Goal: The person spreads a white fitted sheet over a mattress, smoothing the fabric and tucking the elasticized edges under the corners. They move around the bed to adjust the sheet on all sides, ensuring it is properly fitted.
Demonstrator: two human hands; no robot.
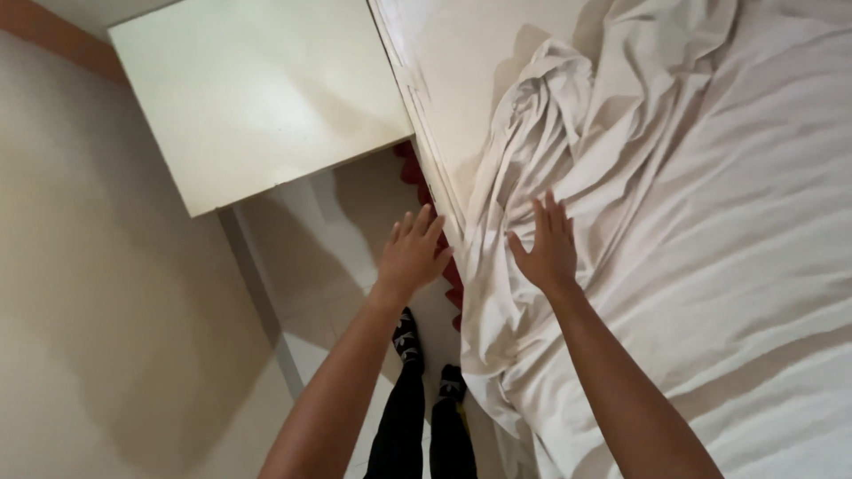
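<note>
White sheet lies rumpled across the bed on the right, bunched into folds at the far left edge. Right hand flat on it, fingers spread. Left hand open, fingers apart, at the bed's edge just beside the sheet. Pale bedside table far left; black socks on the floor below.

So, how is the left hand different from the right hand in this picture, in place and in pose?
The left hand hovers beside the bed edge, above the floor, while the right hand is over the crumpled white sheet. The left hand is nearer the white bedside table; the right hand is farther from it. Both are bare, open, fingers spread, palms down, holding nothing. Whether the right hand touches the sheet is unclear.
</note>
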